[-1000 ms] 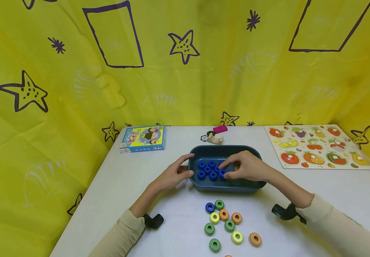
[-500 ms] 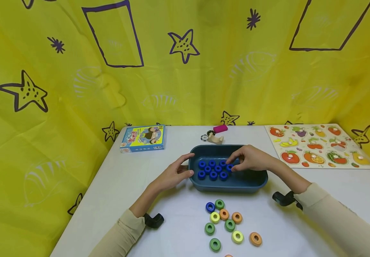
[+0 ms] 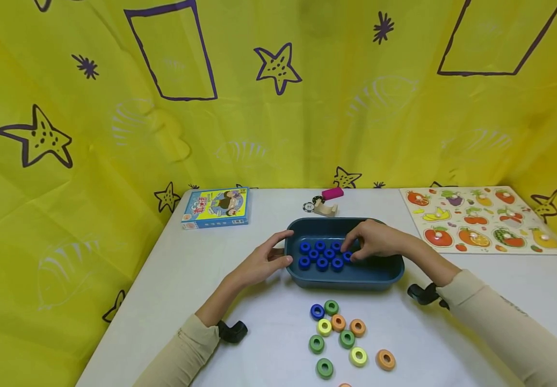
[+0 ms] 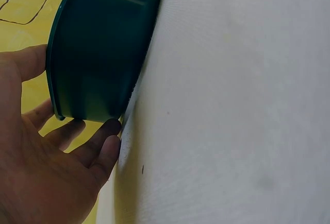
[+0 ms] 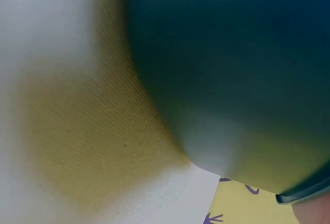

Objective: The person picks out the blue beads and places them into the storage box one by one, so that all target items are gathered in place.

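Observation:
A dark teal plastic basin [image 3: 380,279] stands on the white table. Rows of blue rings [image 3: 322,264] lie flat on the left part of its floor. My left hand [image 3: 261,262] holds the basin's left end, fingers and thumb spread against the wall and rim; in the left wrist view that hand [image 4: 56,157] touches the same end. Inside the basin, my right hand [image 3: 377,239] pinches one blue ring [image 3: 348,256] at the right side of the group, partly hidden by the fingers. In the right wrist view, the basin wall [image 5: 232,80] hides nearly all of the hand.
In front of the basin lie loose green, yellow, orange and blue rings [image 3: 317,312]. Behind it are a pink block [image 3: 332,193] and a small wooden piece [image 3: 325,208]. A blue boxed game [image 3: 215,208] sits at the back left, a fruit puzzle board [image 3: 481,221] at the back right.
My right hand has shifted a little rightward inside the basin, and the blue ring at its fingers now sits right of the others. My left hand stays on the basin's left end.

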